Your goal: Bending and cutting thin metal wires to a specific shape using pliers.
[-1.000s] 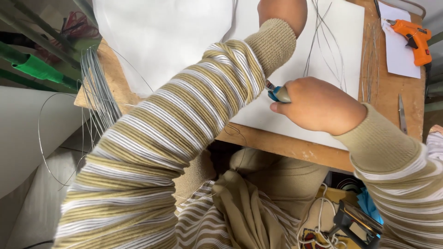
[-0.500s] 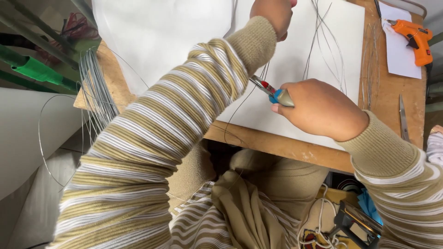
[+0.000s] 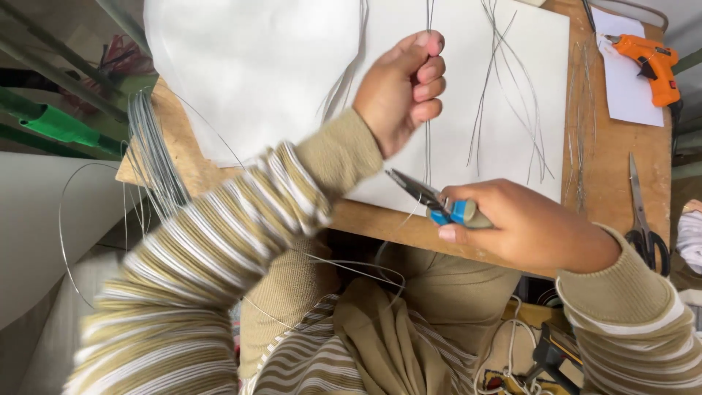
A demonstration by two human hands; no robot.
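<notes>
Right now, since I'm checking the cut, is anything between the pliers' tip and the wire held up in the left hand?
Nothing visible. The pliers in the right hand point up-left at the thin wire hanging from the left hand; only open air over the white sheet separates tip and wire.

- Bright, even, diffuse light; shadows soft and faint.
- White sheet (image 3: pixel 468 95) nearly washed out, without hard glare.
- Left sleeve (image 3: pixel 212 278) blurred, close to the lens.
- Wide-angle bending at the edges.
- Table (image 3: pixel 614 153) sharp.
</notes>
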